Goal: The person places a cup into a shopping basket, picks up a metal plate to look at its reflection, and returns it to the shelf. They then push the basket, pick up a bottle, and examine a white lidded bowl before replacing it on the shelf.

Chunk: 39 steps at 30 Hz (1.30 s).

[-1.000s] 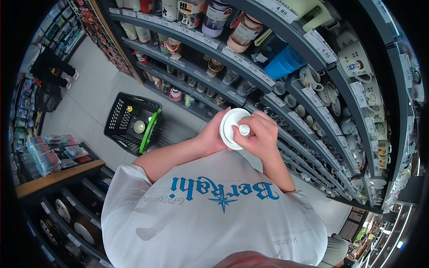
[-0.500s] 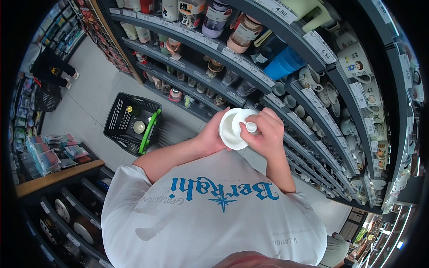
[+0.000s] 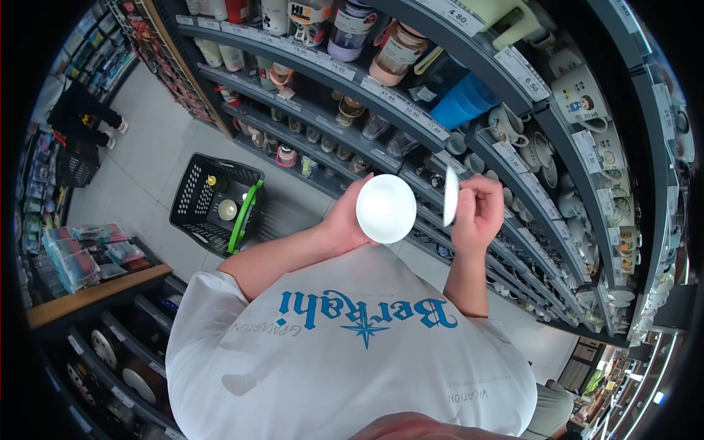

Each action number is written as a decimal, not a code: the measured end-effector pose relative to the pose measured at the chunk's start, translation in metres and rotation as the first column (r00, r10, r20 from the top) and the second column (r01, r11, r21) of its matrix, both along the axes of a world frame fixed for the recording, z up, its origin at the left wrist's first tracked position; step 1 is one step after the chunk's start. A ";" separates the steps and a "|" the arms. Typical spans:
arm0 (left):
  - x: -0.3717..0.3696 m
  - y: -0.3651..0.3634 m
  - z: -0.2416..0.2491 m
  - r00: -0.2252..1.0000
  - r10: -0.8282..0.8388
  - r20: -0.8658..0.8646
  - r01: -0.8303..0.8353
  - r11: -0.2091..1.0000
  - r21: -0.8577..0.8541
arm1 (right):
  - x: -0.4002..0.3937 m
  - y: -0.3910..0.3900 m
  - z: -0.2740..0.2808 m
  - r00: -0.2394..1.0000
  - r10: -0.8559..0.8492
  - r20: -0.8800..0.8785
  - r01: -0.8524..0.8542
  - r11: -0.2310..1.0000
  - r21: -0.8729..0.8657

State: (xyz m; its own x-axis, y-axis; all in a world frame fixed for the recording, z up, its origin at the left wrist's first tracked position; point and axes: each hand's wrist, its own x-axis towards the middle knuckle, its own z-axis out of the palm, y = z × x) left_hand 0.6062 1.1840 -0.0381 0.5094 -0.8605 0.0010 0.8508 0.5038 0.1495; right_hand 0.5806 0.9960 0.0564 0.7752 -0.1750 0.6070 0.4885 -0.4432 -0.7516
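Observation:
In the head view, a round white bowl (image 3: 386,209) faces up at me, smooth and plain. My left hand (image 3: 347,218) grips it at its left edge, with some fingers hidden beneath. A thin white lid (image 3: 450,196) stands nearly edge-on just right of the bowl, apart from it. Bent fingers of my right hand (image 3: 478,213) are closed on the lid's right side, covering its knob.
Shelves of cups and mugs (image 3: 584,95) curve along the right, with bottles (image 3: 350,31) above. On the floor at left sits a black shopping basket (image 3: 192,202) with a green handle. A person (image 3: 84,114) stands farther off at upper left.
My right hand has lifted the lid away from the bowl to the right and turned it edge-on. My left hand keeps the bowl in nearly the same place.

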 end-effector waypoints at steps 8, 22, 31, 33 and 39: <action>-0.004 -0.004 0.006 0.997 0.043 0.057 -0.051 0.989 0.137 | -0.004 0.038 0.010 0.977 0.211 0.003 -0.189 0.880 -0.435; -0.003 -0.001 0.000 0.999 0.039 0.028 -0.042 0.992 0.116 | 0.004 0.046 0.000 0.961 0.265 -0.082 -0.271 0.829 -0.490; -0.002 -0.001 0.006 0.998 0.061 0.025 -0.064 0.987 0.147 | 0.006 0.042 -0.005 0.965 0.247 -0.092 -0.259 0.828 -0.497; -0.001 0.000 0.001 0.997 0.053 0.052 -0.057 0.994 0.091 | 0.007 0.040 -0.006 0.965 0.243 -0.101 -0.261 0.832 -0.490; 0.001 0.001 -0.003 0.992 0.037 0.117 -0.037 0.999 -0.006 | 0.008 0.040 -0.007 0.960 0.260 -0.107 -0.280 0.848 -0.450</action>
State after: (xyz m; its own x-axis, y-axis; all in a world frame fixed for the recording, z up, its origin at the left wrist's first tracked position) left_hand 0.6071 1.1851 -0.0406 0.5371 -0.8410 0.0654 0.8084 0.5353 0.2448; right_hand 0.5889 1.0363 0.0495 0.7770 0.3339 0.5336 0.6126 -0.5961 -0.5191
